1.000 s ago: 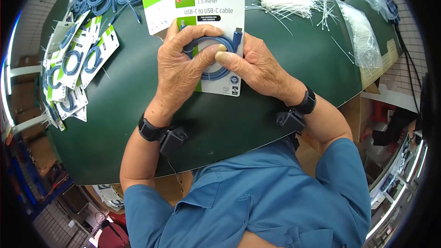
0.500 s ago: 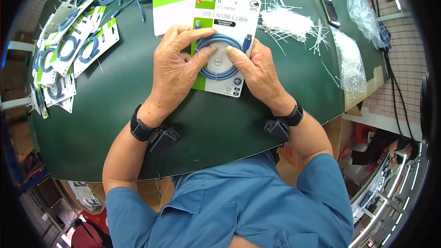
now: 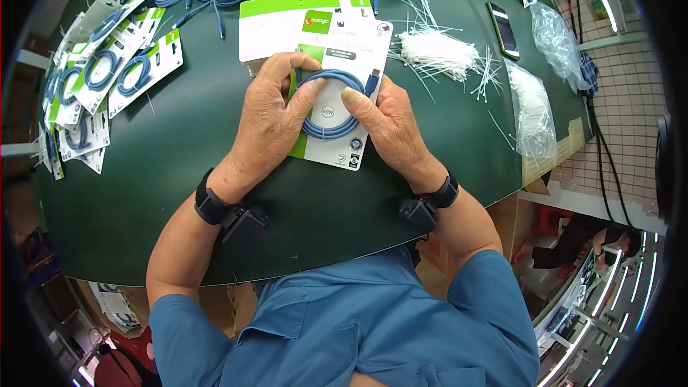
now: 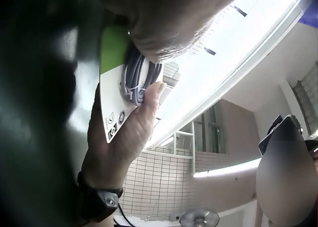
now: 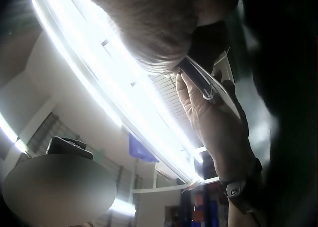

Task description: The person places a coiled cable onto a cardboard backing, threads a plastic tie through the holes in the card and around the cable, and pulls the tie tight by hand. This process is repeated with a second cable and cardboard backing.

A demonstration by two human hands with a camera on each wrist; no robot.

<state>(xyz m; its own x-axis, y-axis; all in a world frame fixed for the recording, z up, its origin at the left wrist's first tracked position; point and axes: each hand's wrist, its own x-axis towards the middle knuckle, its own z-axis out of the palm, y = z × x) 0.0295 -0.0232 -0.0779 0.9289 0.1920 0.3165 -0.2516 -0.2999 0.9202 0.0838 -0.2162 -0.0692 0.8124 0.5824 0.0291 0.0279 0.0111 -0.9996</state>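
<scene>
Head view: bright, fairly even light, mid-pic OK sharp; fisheye bends edges, corners black. Print on white-and-green cardboard card [image 3: 330, 149] partly washed out nr top. Wrist views: long white ceiling light [image 4: 198, 83] overexposed, v. strong glare; smooth dark-green bench [image 3: 129, 179] mostly shadow w/ pale sheen; left hand [image 3: 269, 118], right hand [image 3: 393, 123] dim, blurry nr lens.

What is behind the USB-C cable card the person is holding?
Behind it, a white-and-green packaging card shows above and left. The USB-C cable card and the left grip cover its lower right; anything else there is hidden.
</scene>
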